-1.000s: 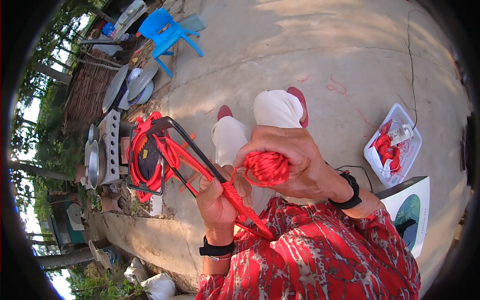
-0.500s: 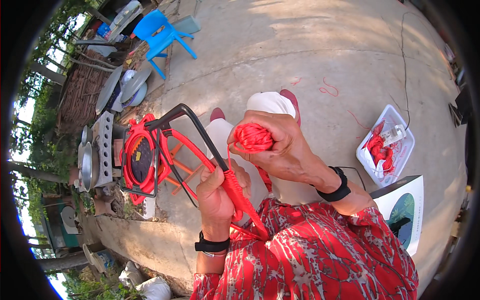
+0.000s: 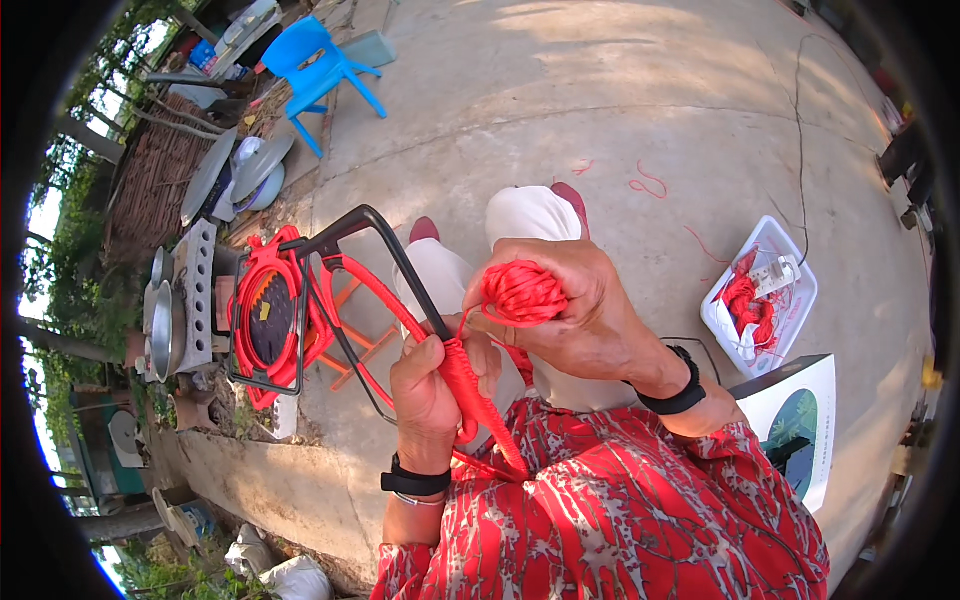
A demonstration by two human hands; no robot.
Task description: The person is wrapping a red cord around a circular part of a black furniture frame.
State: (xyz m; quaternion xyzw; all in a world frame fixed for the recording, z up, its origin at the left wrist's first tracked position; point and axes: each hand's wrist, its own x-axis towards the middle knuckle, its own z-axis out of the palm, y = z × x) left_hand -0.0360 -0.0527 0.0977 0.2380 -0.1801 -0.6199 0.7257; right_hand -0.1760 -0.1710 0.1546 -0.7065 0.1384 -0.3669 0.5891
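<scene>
My left hand (image 3: 422,392) is closed around a black metal frame (image 3: 408,268), at the spot where red cord wrapping (image 3: 484,412) covers its bar. The coils sit tightly side by side and run down toward my lap. In my right hand (image 3: 592,318) is a ball of red cord (image 3: 522,293), held just right of the frame. A strand stretches from the ball toward the wrapped bar by my left fingers. At the frame's far left end is a round red cord-covered part (image 3: 268,318) with a dark centre; what joins it to the bar is partly hidden.
To the right stand a white plastic basket (image 3: 712,318) with red cord and a power strip, and a white box (image 3: 822,425). A blue chair (image 3: 318,65) is at the far left. Pots and a perforated block (image 3: 200,290) line the left side. Red cord scraps (image 3: 648,187) lie on the concrete.
My right hand has shifted slightly right and down with the cord ball, away from the frame. My left hand keeps its grip on the wrapped bar. The surroundings have slid a little left.
</scene>
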